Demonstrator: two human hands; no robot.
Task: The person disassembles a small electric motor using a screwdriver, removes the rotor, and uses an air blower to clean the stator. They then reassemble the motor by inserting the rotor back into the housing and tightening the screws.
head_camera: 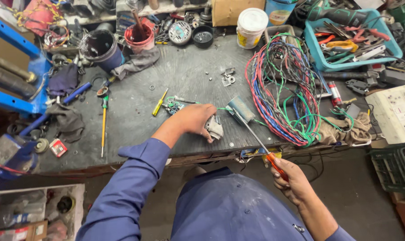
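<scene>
Screwdriver, long steel shaft with an orange-red handle (257, 140), sits in the right hand (294, 180) at lower right of the frame, fist clenched around the handle. Its long axis runs on a diagonal, handle low and right, tip pointing up and left toward the middle of the frame, where it meets a small grey cylindrical part (241, 108) lying on the dark bench top (184, 71). Whether the tip actually touches that cylinder is hard to tell.

Over to the left hand (194, 119), centre frame: palm down, fingers curled over a pale grey metal fitting (214, 127), pinning it to the bench. Thin green wires trail between that fitting, the cylinder and a little circuit piece (172, 106) just left of the hand.

By my reading, the job looks mid-way: loose washers and small brackets (228, 76) lie scattered above, suggesting parts already off, while the fitting remains wired up. A yellow-handled screwdriver (159, 102) rests idle, and a big tangle of red, blue and green wires (285, 89) fills centre right.
</scene>
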